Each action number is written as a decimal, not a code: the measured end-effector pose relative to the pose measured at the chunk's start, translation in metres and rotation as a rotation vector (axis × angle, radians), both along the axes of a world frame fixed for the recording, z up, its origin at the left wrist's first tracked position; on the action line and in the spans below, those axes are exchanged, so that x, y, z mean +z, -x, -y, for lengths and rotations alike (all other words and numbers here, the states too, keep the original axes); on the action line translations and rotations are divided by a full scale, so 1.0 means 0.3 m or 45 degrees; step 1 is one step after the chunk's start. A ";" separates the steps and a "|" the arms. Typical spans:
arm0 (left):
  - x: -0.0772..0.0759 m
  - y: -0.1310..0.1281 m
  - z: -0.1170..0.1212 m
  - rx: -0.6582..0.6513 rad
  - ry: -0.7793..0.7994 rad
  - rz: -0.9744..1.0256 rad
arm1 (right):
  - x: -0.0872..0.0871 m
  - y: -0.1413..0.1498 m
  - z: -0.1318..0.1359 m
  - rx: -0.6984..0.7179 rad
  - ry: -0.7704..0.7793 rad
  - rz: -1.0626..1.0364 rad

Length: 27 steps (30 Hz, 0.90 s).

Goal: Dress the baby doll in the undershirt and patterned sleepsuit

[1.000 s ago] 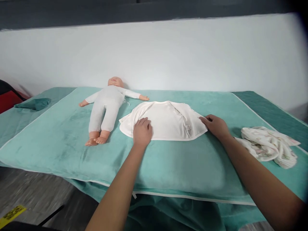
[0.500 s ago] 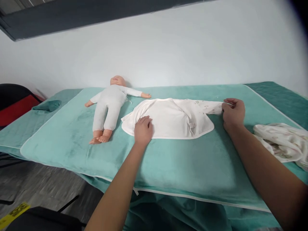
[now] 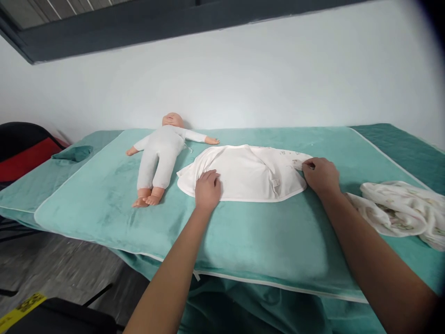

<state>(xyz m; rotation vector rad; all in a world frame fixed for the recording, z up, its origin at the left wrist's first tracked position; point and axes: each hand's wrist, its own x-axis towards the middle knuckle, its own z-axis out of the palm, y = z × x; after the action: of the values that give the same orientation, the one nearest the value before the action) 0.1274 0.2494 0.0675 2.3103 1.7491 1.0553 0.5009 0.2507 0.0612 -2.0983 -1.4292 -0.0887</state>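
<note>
A white baby shirt (image 3: 243, 174) lies spread on the green padded mat, its small printed pattern showing near the right sleeve. My left hand (image 3: 207, 190) rests flat on the shirt's lower left part, fingers extended. At the shirt's right side, my right hand (image 3: 320, 175) pinches the sleeve, which bends down toward the body of the garment; the fingertips are partly hidden. To the left lies a baby doll (image 3: 162, 150) on its back, in a white suit, with arms spread and feet bare.
The green mat (image 3: 104, 222) covers a long table against a white wall. A crumpled patterned white cloth (image 3: 399, 206) lies at the right, beside my right forearm. A red and black chair (image 3: 28, 153) stands at the far left, and a black object with a yellow label (image 3: 62, 315) is below.
My right hand has moved left and slightly down with the sleeve, which was stretched straight out and now folds toward the shirt. My left hand stays on the shirt.
</note>
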 end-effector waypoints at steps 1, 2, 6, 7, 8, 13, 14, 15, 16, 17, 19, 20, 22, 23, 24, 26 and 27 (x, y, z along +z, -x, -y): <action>0.000 -0.001 0.001 0.005 -0.007 0.002 | 0.007 0.003 0.007 -0.004 -0.028 0.023; -0.001 -0.003 0.002 0.012 -0.015 0.004 | 0.018 0.010 0.014 0.013 -0.077 0.049; -0.002 -0.008 0.006 0.036 -0.067 0.007 | 0.080 0.133 0.031 0.245 -0.340 0.090; -0.002 -0.008 0.009 0.039 -0.087 0.014 | 0.094 0.190 0.027 0.342 -0.351 0.060; -0.002 -0.008 0.012 0.041 -0.112 0.027 | 0.104 0.256 0.019 0.444 -0.327 0.008; 0.004 0.009 0.031 0.108 -0.242 0.130 | 0.088 0.614 -0.089 0.830 0.025 -0.052; 0.006 0.013 0.032 0.161 -0.261 0.158 | 0.077 0.671 -0.117 0.899 0.134 0.032; 0.007 0.018 0.031 0.224 -0.277 0.187 | 0.065 0.720 -0.144 0.922 0.163 0.052; 0.007 0.022 0.029 0.291 -0.290 0.216 | 0.056 0.759 -0.169 0.931 0.186 0.081; 0.006 0.025 0.026 0.350 -0.296 0.243 | 0.049 0.790 -0.193 0.929 0.209 0.114; 0.003 0.029 0.020 0.403 -0.290 0.284 | 0.045 0.830 -0.238 0.909 0.242 0.158; 0.002 0.029 0.017 0.397 -0.272 0.295 | 0.047 0.842 -0.259 0.905 0.264 0.177; 0.000 0.027 0.013 0.393 -0.206 0.299 | 0.055 0.854 -0.302 0.913 0.297 0.184; -0.001 0.026 0.013 0.420 -0.164 0.296 | 0.059 0.856 -0.322 0.919 0.302 0.179; 0.000 0.025 0.013 0.469 -0.116 0.290 | 0.062 0.857 -0.341 0.920 0.302 0.171; 0.002 0.025 0.016 0.575 -0.011 0.267 | 0.064 0.855 -0.375 0.896 0.293 0.151; 0.003 0.026 0.018 0.602 0.040 0.247 | 0.064 0.853 -0.389 0.871 0.285 0.139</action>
<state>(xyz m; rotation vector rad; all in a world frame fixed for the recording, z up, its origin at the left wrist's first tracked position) 0.1196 0.2439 0.0684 1.7392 2.2617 1.2475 0.2450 0.3675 0.0803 -1.6689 -2.2282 0.2402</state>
